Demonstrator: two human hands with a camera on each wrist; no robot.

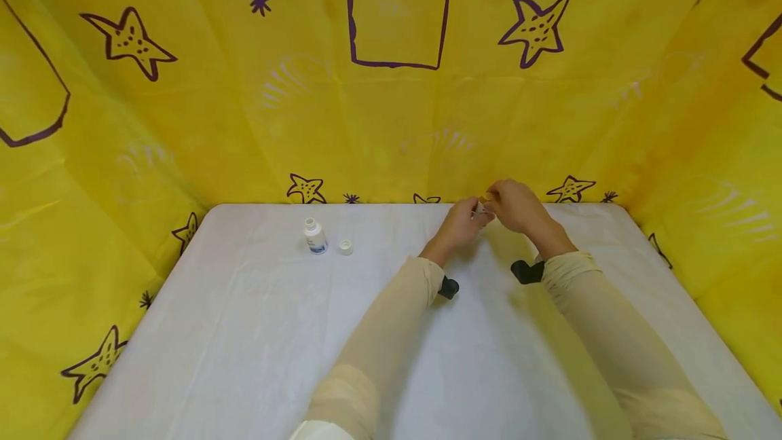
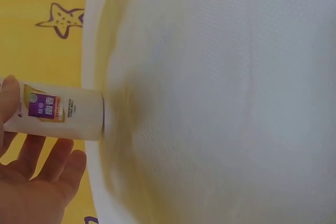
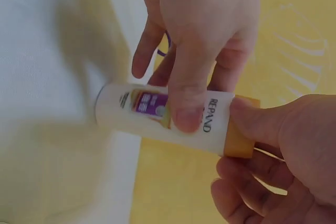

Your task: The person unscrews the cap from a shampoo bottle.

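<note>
Near the table's far edge, my left hand (image 1: 459, 225) grips a small white bottle (image 2: 81, 114) with a purple label, its thumb laid across the front. The bottle's base points down toward the table; whether it touches is hard to tell. My right hand (image 1: 518, 206) pinches the gold cap (image 3: 240, 141) at the bottle's top between thumb and fingers. In the head view the hands mostly hide this bottle. To the left stands another white bottle (image 1: 315, 239), upright with its mouth uncovered. Beside it a white cap (image 1: 345, 247) lies on the table.
A white cloth covers the table (image 1: 256, 345). Yellow curtain (image 1: 391, 121) with drawn starfish hangs close behind the far edge and along both sides. Dark wrist devices (image 1: 527, 272) sit under both sleeves.
</note>
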